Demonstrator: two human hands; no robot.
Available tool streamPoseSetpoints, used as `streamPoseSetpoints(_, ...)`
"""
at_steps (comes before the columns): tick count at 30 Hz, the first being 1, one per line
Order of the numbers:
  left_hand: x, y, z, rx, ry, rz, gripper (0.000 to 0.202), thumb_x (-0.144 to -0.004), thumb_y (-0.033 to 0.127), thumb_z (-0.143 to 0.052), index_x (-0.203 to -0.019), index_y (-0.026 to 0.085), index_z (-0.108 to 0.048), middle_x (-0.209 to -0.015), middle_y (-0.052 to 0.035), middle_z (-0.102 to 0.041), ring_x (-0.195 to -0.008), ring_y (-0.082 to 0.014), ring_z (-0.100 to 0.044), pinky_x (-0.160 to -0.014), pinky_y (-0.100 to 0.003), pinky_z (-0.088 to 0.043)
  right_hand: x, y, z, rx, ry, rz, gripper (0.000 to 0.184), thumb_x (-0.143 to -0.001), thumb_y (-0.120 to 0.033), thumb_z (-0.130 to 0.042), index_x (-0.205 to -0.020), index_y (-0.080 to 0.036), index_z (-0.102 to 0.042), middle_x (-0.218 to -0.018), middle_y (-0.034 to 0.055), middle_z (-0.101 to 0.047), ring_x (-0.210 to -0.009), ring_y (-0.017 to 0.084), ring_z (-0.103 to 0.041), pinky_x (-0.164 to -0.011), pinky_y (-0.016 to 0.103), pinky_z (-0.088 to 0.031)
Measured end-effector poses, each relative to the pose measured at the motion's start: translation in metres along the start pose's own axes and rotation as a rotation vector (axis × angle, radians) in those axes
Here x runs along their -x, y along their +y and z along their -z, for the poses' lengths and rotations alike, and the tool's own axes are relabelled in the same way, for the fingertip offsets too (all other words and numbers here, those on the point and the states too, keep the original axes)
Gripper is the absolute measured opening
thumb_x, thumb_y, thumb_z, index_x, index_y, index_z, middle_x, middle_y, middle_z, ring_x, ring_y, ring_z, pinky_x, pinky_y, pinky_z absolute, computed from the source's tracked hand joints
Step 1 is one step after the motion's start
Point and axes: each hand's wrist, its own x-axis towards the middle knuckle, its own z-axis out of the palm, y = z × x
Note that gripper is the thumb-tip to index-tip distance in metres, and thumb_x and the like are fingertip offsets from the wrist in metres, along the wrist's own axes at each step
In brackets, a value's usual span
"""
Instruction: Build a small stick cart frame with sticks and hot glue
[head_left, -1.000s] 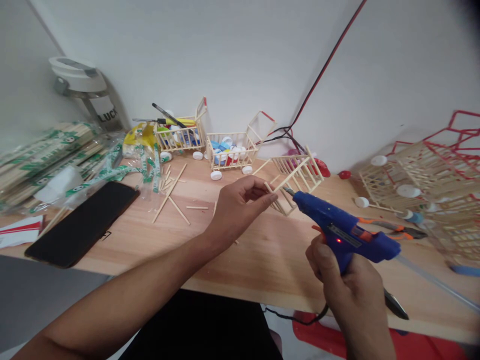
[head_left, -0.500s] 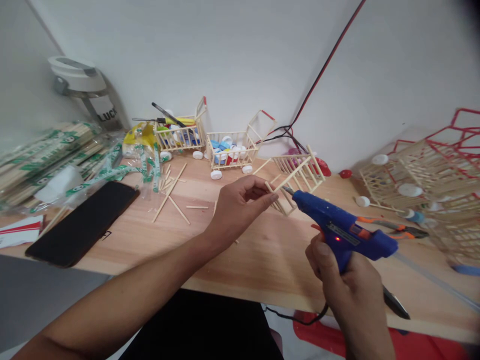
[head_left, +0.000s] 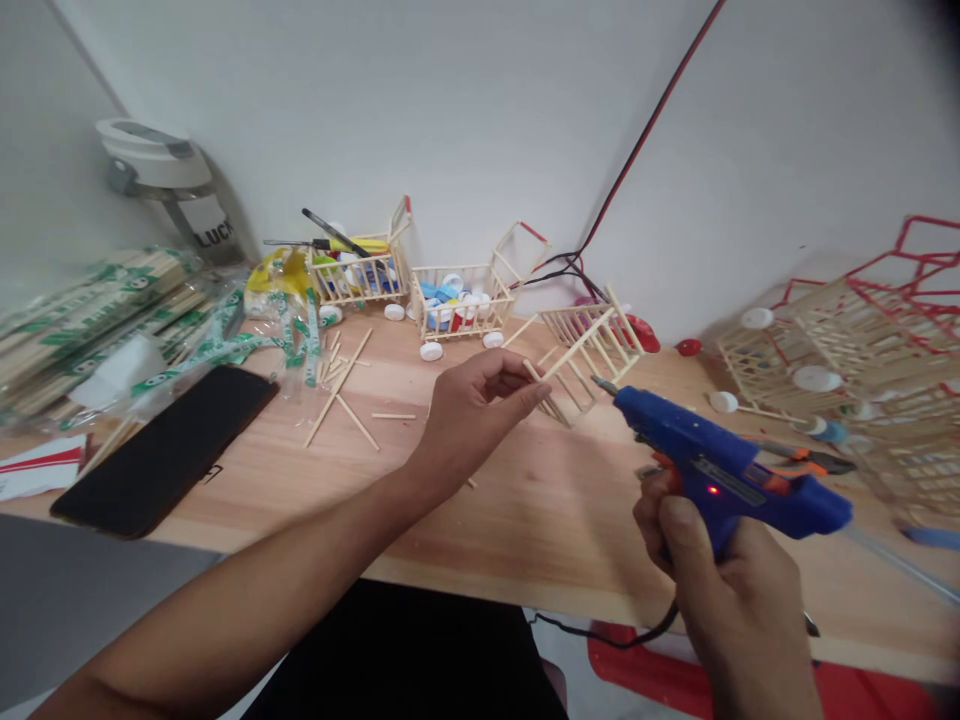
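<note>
Between the thumb and fingers of my left hand (head_left: 480,405) is the near end of a small frame of wooden sticks (head_left: 581,347), tilted above the table. Its far part has a row of short crossbars. My right hand (head_left: 720,560) is wrapped round the handle of a blue hot glue gun (head_left: 694,440), whose small red light is lit. The gun's metal nozzle points left, just right of the frame and apart from it. Left of my left hand, several loose sticks (head_left: 345,390) lie scattered on the wooden table (head_left: 480,530).
Two stick carts with white wheels, one full of bottle caps (head_left: 457,305), stand by the wall. A black phone (head_left: 169,450), packed sticks (head_left: 90,320) and a bottle (head_left: 172,190) are on the left. At right are pliers (head_left: 814,460) and stacked stick carts (head_left: 862,340).
My right hand has drawn the glue gun right and slightly down, so its nozzle has come away from the stick frame. My left hand has hardly moved and still grips the frame.
</note>
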Motion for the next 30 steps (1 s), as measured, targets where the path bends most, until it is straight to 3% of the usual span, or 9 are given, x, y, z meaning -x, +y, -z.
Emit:
streamPoseSetpoints(4, 0.0, 0.002, 0.001, 0.003, 0.022, 0.013, 0.019, -0.075, 0.028, -0.081, -0.082, 0.015, -0.069, -0.082, -0.0031, -0.069, -0.077, -0.0126, -0.065, -0.071, -0.024, -0.054, 0.005, -0.003, 0.002, -0.36, 0.001, -0.111, 0.032, -0.086, -0.05, -0.065, -0.091, -0.018, -0.065, -0.086, 0.0061, -0.063, -0.067, 0.015, -0.058, -0.056, 0.026, -0.051)
streamPoseSetpoints(12, -0.002, -0.003, 0.003, -0.078, -0.006, -0.075, 0.016, -0.079, 0.026, -0.078, -0.085, 0.015, -0.068, -0.085, -0.0031, -0.07, -0.077, -0.0118, -0.066, -0.072, -0.023, -0.056, -0.002, 0.0, 0.004, -0.621, 0.066, -0.211, 0.032, -0.085, -0.051, -0.067, -0.089, -0.02, -0.06, -0.077, 0.0005, -0.054, -0.054, 0.007, -0.046, -0.044, 0.018, -0.034)
streamPoseSetpoints(16, 0.0, -0.001, 0.003, -0.272, -0.049, -0.249, 0.007, -0.085, 0.021, -0.071, -0.086, 0.015, -0.068, -0.091, -0.0045, -0.07, -0.08, -0.0117, -0.066, -0.076, -0.024, -0.056, -0.005, 0.001, 0.009, -0.628, 0.091, -0.267, 0.035, -0.08, -0.053, -0.072, -0.088, -0.02, -0.06, -0.077, 0.0001, -0.053, -0.054, 0.007, -0.045, -0.043, 0.016, -0.032)
streamPoseSetpoints(19, 0.002, 0.001, 0.002, -0.467, -0.098, -0.46, 0.004, -0.087, 0.015, -0.068, -0.091, 0.015, -0.067, -0.094, -0.0059, -0.072, -0.08, -0.0116, -0.067, -0.076, -0.025, -0.056, -0.004, -0.001, 0.015, -0.61, 0.098, -0.279, 0.038, -0.078, -0.055, -0.073, -0.087, -0.02, -0.06, -0.078, -0.0006, -0.053, -0.056, 0.007, -0.046, -0.046, 0.017, -0.037)
streamPoseSetpoints(23, 0.008, -0.002, 0.0, -0.65, -0.192, -0.733, 0.007, -0.09, 0.011, -0.063, -0.096, 0.014, -0.065, -0.099, -0.0088, -0.072, -0.093, -0.0142, -0.068, -0.085, -0.026, -0.057, -0.005, -0.001, 0.027, -0.557, 0.215, -0.267, 0.036, -0.074, -0.05, -0.077, -0.084, -0.02, -0.059, -0.078, -0.001, -0.055, -0.056, 0.006, -0.048, -0.049, 0.017, -0.042)
streamPoseSetpoints(27, 0.013, -0.009, -0.001, -0.748, -0.277, -0.839, 0.011, -0.093, 0.012, -0.059, -0.104, 0.015, -0.062, -0.104, -0.0109, -0.071, -0.096, -0.0159, -0.068, -0.086, -0.029, -0.059, -0.017, -0.002, 0.045, -0.372, 0.343, -0.277, 0.034, -0.076, -0.05, -0.076, -0.086, -0.019, -0.063, -0.076, 0.0007, -0.06, -0.062, 0.009, -0.054, -0.05, 0.016, -0.046)
streamPoseSetpoints(30, 0.015, -0.012, -0.001, -0.804, -0.332, -0.896, 0.015, -0.093, 0.011, -0.058, -0.107, 0.013, -0.06, -0.107, -0.012, -0.071, -0.095, -0.018, -0.068, -0.083, -0.032, -0.06, -0.037, -0.001, 0.057, -0.36, 0.385, -0.292, 0.039, -0.07, -0.049, -0.081, -0.09, -0.019, -0.066, -0.078, 0.0026, -0.064, -0.063, 0.011, -0.058, -0.053, 0.019, -0.052)
